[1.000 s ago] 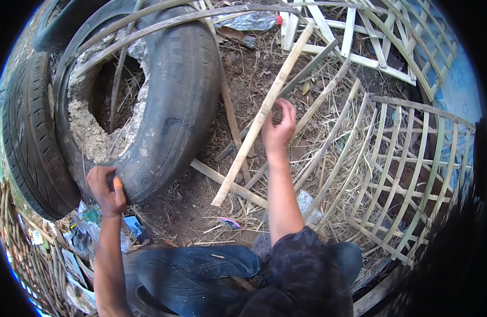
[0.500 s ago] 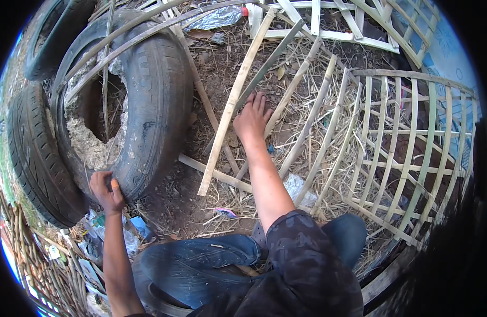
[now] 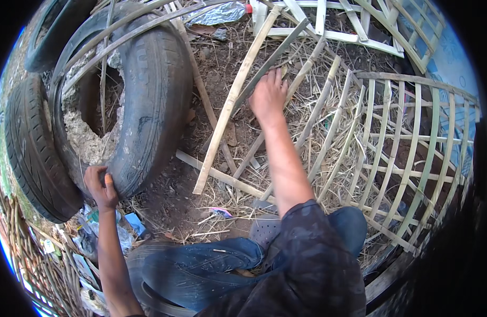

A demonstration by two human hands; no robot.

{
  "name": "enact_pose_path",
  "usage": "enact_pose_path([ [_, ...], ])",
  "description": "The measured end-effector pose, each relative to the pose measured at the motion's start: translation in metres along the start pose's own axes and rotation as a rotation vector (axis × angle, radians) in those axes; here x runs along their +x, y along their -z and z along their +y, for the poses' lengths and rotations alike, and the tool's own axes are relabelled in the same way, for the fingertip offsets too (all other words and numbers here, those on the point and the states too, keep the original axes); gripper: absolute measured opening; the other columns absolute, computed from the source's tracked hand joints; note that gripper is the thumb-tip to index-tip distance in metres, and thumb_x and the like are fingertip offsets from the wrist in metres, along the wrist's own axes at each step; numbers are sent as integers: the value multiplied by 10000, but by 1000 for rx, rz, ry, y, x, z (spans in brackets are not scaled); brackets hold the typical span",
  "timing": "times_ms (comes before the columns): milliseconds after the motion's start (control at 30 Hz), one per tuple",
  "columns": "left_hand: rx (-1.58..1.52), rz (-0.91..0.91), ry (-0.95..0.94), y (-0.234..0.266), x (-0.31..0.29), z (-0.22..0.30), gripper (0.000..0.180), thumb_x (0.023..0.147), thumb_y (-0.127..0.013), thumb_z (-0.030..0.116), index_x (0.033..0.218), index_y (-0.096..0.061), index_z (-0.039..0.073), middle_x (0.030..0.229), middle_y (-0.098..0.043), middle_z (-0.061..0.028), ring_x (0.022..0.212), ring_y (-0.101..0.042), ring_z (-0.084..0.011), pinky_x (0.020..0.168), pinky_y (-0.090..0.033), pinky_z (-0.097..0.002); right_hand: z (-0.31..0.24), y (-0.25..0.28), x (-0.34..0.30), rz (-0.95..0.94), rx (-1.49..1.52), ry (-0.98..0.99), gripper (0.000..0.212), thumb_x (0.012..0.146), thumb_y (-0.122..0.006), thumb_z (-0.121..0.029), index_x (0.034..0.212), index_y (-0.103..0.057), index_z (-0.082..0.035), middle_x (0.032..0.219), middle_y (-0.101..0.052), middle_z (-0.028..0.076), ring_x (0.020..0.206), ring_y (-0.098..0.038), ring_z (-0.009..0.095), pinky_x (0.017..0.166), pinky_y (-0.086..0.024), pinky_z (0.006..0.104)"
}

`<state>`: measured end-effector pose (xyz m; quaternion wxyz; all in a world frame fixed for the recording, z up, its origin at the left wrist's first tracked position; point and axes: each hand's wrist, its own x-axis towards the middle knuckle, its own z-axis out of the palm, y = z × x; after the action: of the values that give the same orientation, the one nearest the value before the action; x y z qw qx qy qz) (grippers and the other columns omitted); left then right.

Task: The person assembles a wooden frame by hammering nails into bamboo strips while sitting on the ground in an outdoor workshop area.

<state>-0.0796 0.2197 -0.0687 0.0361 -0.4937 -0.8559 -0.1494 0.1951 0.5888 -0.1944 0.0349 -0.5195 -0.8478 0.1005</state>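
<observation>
My right hand (image 3: 268, 98) reaches forward over a heap of bamboo slats, its fingers spread on a grey slat (image 3: 278, 55) that runs up and to the right. A long pale bamboo slat (image 3: 230, 103) lies just left of that hand, slanting from the dirt up toward the top. My left hand (image 3: 100, 186) rests against the lower edge of a worn black tyre (image 3: 156, 105), fingers curled around a small orange object. The tyre stands tilted, and its hollow is packed with pale rubble.
A second tyre (image 3: 29, 153) leans at the far left, a third at the top left. A woven bamboo lattice frame (image 3: 407, 158) fills the right side over dry straw. Plastic litter (image 3: 130, 224) lies near my knees, and a wicker fence (image 3: 26, 253) curves along the lower left.
My right hand has let go of the long pale slat and moved right onto the grey slat. The view has shifted; my left hand stays at the tyre's edge.
</observation>
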Motion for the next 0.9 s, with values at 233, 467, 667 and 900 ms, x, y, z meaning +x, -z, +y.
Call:
enact_pose_path([
  [233,-37,17,41,0,4,6,267,832,-543,280,899,-566,23,878,-537,-136,875,-516,-324,846,-375,-403,33,-3,27,-267,-439,242,576,930,-398,-210,1503,-360,-162,1566,-308,130,1473,-212,309,1172,-77,586],
  [467,-44,4,58,0,-1,2,260,827,-545,271,898,-565,21,882,-538,-134,875,-518,-316,854,-373,-395,34,-14,42,-270,-446,309,585,936,-438,-224,1513,-335,-213,1544,-343,137,1457,-248,320,1178,-103,567],
  [667,-43,3,61,0,-1,2,264,828,-539,265,903,-567,13,878,-542,-138,878,-523,-319,867,-375,-395,34,-3,27,-284,-586,309,483,966,-373,-212,1437,-478,-210,1532,-361,151,1466,-224,329,1174,-58,582],
  [900,-24,-14,46,-1,-2,-6,294,846,-524,279,924,-583,1,898,-549,-153,897,-532,-332,880,-383,-404,41,12,15,-425,-649,319,489,991,-308,-224,1454,-452,-163,1553,-326,156,1476,-193,339,1158,5,619],
])
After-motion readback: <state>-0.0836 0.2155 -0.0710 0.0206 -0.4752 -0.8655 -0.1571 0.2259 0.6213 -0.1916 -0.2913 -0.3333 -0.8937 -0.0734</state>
